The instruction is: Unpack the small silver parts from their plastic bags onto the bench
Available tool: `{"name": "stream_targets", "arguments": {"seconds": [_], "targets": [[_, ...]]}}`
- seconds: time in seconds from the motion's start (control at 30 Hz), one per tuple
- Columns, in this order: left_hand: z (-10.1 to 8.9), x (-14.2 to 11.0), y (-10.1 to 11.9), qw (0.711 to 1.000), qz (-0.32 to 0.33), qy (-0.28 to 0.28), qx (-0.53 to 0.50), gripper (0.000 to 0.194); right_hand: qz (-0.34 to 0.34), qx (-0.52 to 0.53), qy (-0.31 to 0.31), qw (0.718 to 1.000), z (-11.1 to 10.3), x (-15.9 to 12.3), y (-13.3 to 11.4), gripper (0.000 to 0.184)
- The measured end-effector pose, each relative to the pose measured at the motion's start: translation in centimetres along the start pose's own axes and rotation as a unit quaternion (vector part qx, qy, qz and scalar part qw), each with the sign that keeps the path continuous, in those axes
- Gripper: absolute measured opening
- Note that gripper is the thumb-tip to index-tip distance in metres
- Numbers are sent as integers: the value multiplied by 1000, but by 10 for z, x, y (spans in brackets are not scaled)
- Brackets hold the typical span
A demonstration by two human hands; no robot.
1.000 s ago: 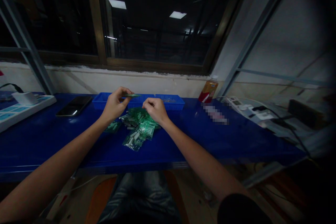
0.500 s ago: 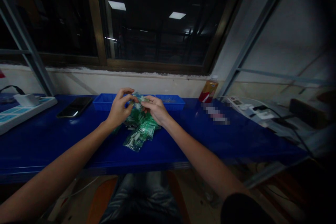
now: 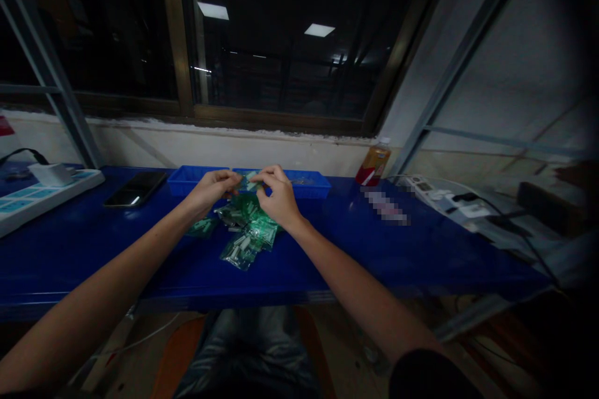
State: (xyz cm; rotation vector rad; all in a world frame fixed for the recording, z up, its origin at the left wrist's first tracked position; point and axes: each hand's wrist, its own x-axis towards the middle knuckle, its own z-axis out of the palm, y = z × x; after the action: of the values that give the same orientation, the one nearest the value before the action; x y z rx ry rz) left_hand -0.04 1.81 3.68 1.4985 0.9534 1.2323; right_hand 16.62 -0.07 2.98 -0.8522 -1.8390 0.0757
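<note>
Head view: both bare hands meet above a blue table [image 3: 384,255], working at a small clear bag [image 3: 249,178] raised over a pile of bags [image 3: 250,234]. The left hand [image 3: 217,186] pinches the bag's left side between thumb and fingers. The right hand [image 3: 277,197] has its thumb and fingers curled narrowly at the bag's right side; whether they grip it or only touch it, I cannot tell. Pale pieces show inside the bag. Below, the greenish pile lies on the table, its nearest bag showing white pieces, and one more green bag [image 3: 202,227] lies at its left, beneath the left wrist. Behind the hands stand blue trays [image 3: 195,181] in a row, partly hidden by the fingers. A dark phone [image 3: 135,189] lies left of the trays, with a white power strip [image 3: 47,196] farther left. To the right, a bottle [image 3: 373,165] stands near the wall.
</note>
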Motion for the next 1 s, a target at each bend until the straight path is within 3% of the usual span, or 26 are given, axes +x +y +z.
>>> {"name": "stream_targets", "arguments": {"seconds": [0.1,0.2,0.27,0.33,0.4,0.5,0.57,0.63,0.73,0.8,0.9,1.0], "targets": [[-2,2,-2,997,61,32,18,25,39,20,30,999,2,1,2,27],[-4,3,-3,982,156,61,89,20,149,93,9,985,1,6,6,15],[-4,1,-2,957,223,67,174,17,242,177,-34,953,0,8,9,32],[-2,-2,-1,922,282,48,261,14,316,264,-52,910,-1,9,11,47],[1,-5,1,887,332,7,321,14,349,311,-36,883,-1,10,12,43],[3,-7,2,858,368,-18,359,18,339,306,-10,890,1,10,14,24],[3,-6,1,866,343,-2,364,19,306,271,4,913,2,10,15,16],[2,-4,0,898,280,13,339,20,244,212,20,946,1,9,15,14],[1,-1,-1,964,150,14,218,37,123,117,6,986,-1,7,11,10],[1,0,-1,992,66,12,109,49,49,71,-28,996,-3,4,7,11],[2,0,-2,1000,-4,1,16,39,-16,29,-50,998,-3,1,3,20],[2,0,-2,1000,12,4,-12,26,6,12,-15,1000,-1,1,3,23]]}}
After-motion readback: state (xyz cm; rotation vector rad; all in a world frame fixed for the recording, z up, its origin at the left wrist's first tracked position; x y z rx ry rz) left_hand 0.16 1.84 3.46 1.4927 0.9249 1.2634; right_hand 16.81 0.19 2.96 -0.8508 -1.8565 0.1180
